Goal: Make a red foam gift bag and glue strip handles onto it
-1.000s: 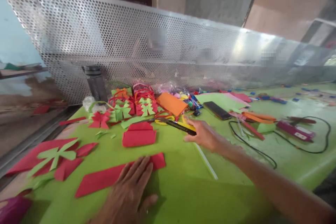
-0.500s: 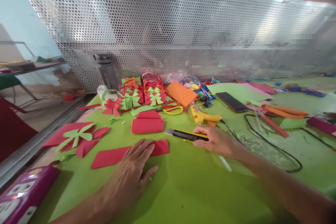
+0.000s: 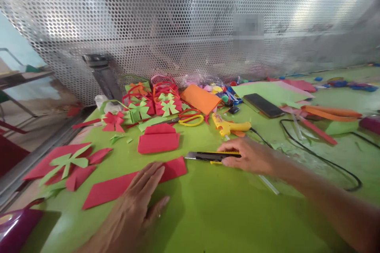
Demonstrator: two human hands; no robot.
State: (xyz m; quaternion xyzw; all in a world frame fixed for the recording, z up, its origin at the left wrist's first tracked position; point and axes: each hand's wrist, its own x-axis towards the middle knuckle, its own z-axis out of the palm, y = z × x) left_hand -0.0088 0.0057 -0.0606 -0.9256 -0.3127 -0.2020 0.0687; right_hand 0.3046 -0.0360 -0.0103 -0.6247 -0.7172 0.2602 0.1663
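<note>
My left hand (image 3: 135,205) lies flat, fingers spread, on a long red paper strip (image 3: 118,185) on the green table (image 3: 208,213). My right hand (image 3: 249,156) grips a black and yellow utility knife (image 3: 208,155), held low over the table with its blade end pointing left towards the strip's right end. A folded red paper piece (image 3: 158,141) lies just behind the strip.
A yellow glue gun (image 3: 230,125) with a black cord (image 3: 320,160), scissors (image 3: 187,119), a phone (image 3: 263,105), orange paper (image 3: 200,99) and small red and green paper baskets (image 3: 154,102) crowd the back. Red and green cut-outs (image 3: 65,164) lie left. A perforated metal panel (image 3: 190,23) closes the far side.
My right hand picked the utility knife up from the back of the table and drew it towards me and the red strip. My left hand stayed on the strip.
</note>
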